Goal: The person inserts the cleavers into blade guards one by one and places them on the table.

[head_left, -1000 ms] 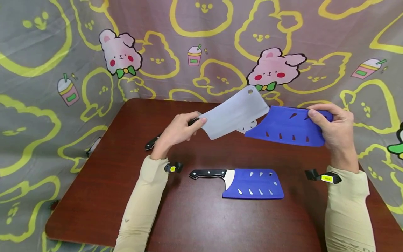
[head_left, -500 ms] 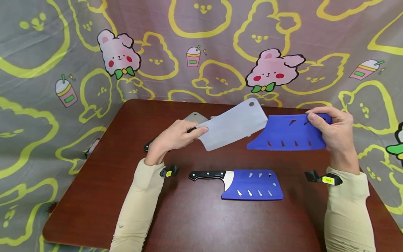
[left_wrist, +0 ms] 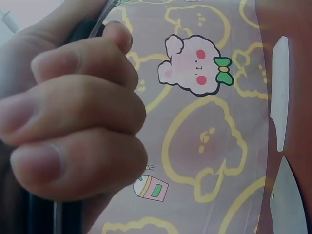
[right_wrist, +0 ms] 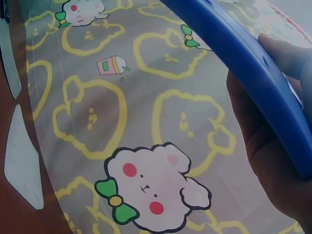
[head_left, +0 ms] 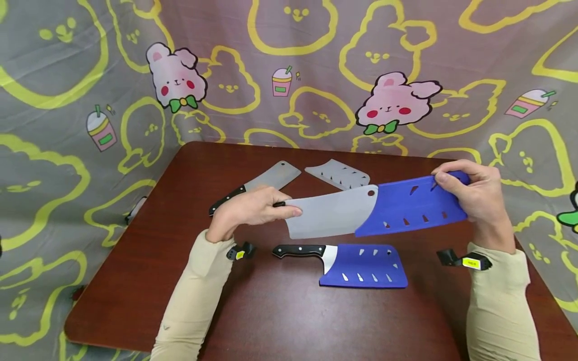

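My left hand grips the black handle of a cleaver, whose broad grey blade points right above the table. In the left wrist view, curled fingers wrap the handle. My right hand pinches the far end of a blue slotted blade sheath, thumb in front. The right wrist view shows that sheath edge-on between thumb and fingers. The blade's end meets the sheath's curved mouth; its lower corner appears inside, with a light patch showing in the nearest slot. The blade's hole remains visible outside.
Nearer me on the brown table lies a sheathed cleaver, black handle to the left. Behind my left hand lies a bare cleaver. A white slotted sheath lies beside it. Patterned cloth hangs behind the table.
Both hands have come down. The cleaver has levelled from its upward tilt and its end has moved into the blue sheath's mouth. The sheath now tilts up to the right.
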The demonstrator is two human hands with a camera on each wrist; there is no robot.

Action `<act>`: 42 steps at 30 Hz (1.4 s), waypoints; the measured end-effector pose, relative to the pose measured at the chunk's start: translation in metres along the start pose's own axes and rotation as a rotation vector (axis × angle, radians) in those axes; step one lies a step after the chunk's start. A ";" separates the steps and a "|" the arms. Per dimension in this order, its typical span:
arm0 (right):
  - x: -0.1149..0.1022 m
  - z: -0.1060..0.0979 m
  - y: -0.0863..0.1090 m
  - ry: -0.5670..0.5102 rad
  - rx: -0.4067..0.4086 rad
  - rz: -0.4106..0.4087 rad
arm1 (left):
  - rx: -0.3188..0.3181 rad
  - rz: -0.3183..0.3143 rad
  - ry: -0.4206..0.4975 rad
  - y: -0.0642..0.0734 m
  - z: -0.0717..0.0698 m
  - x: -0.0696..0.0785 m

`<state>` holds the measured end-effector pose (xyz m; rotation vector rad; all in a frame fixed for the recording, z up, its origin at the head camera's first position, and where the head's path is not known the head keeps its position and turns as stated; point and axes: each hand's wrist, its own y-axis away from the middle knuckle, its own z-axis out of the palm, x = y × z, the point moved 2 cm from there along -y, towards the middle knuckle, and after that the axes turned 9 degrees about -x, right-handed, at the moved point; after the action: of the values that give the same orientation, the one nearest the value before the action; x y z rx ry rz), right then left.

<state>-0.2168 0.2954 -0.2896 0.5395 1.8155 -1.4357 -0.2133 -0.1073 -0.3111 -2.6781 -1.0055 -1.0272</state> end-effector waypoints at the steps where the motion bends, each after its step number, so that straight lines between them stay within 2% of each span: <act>1: 0.001 0.001 0.000 -0.004 -0.002 -0.004 | -0.005 -0.002 0.000 0.000 0.000 0.000; 5: 0.004 0.007 0.000 0.050 -0.061 0.020 | -0.045 0.001 -0.039 -0.001 0.003 0.003; 8: 0.008 0.013 -0.003 0.065 -0.090 0.017 | -0.026 0.016 -0.079 -0.002 0.003 0.005; 12: 0.012 0.015 -0.005 0.012 -0.031 -0.016 | 0.050 0.028 -0.120 -0.003 0.001 0.006; 16: 0.014 0.017 -0.005 -0.004 -0.001 -0.025 | 0.074 0.043 -0.141 -0.005 0.002 0.008; 24: 0.026 0.043 -0.007 0.079 -0.077 0.039 | 0.075 0.041 -0.163 -0.020 0.011 0.016; 29: 0.030 0.062 -0.008 0.091 -0.111 0.068 | 0.078 0.044 -0.162 -0.026 0.016 0.019; 34: 0.037 0.079 -0.007 0.151 -0.119 0.136 | 0.083 0.055 -0.147 -0.031 0.019 0.023; 37: 0.041 0.082 -0.005 0.184 -0.111 0.162 | 0.087 0.053 -0.149 -0.032 0.020 0.024; 42: 0.043 0.078 -0.003 0.170 -0.120 0.176 | 0.092 0.043 -0.165 -0.037 0.024 0.024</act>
<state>-0.2234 0.2156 -0.3282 0.7593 1.9193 -1.1851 -0.2099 -0.0581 -0.3195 -2.7312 -0.9908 -0.7432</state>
